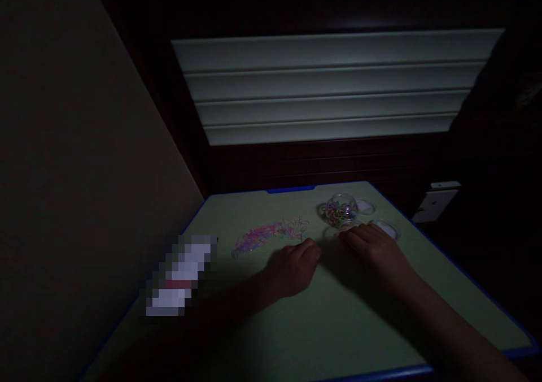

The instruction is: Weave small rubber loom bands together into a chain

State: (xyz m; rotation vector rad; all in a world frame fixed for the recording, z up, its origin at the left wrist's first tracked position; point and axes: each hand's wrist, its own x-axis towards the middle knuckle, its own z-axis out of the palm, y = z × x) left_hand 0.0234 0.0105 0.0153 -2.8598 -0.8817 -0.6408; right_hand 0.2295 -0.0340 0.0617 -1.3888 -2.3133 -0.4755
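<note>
Small coloured loops (258, 236), mostly pink and purple, lie in a loose heap on the pale green table. My left hand (296, 266) is closed at the right end of the heap; what its fingers pinch is too small to name. A clear round jar (341, 209) with many-coloured loops inside stands at the back right. My right hand (369, 245) has its fingers bent together over another clear container (334, 234), which it mostly hides; whether it grips it cannot be made out. Two round clear lids (365, 205) (387, 230) lie beside the jar.
The table (330, 325) has a blue edge. A blurred-out white item (184, 274) lies at its left side, near a plain wall. Behind stands a dark panel with pale slats (330, 82). A white object (436, 203) is beyond the right edge.
</note>
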